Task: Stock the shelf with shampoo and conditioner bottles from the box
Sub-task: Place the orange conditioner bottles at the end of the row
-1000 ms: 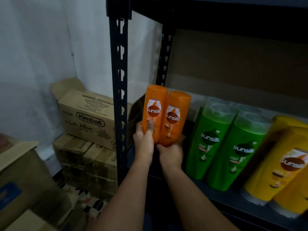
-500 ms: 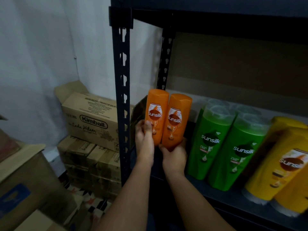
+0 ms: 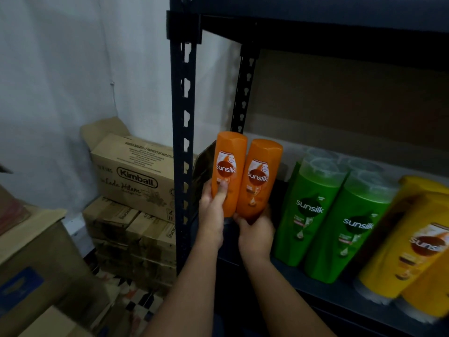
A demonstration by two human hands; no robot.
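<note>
Orange bottles (image 3: 245, 176) upright side by side, left hand (image 3: 212, 212) fingers gripping one, right hand (image 3: 256, 229) cupping the other's base

Two bare forearms enter from about six o'clock, with no sleeve, watch, band or ring visible on either. The left hand (image 3: 211, 215) and the right hand (image 3: 255, 235) are ungloved, and the left thumbnail is short and unpainted.

Yellow bottles (image 3: 398, 251) blurred, cut off at right edge | orange bottles' (image 3: 228, 173) bases hidden by hands | small label print unreadable
</note>
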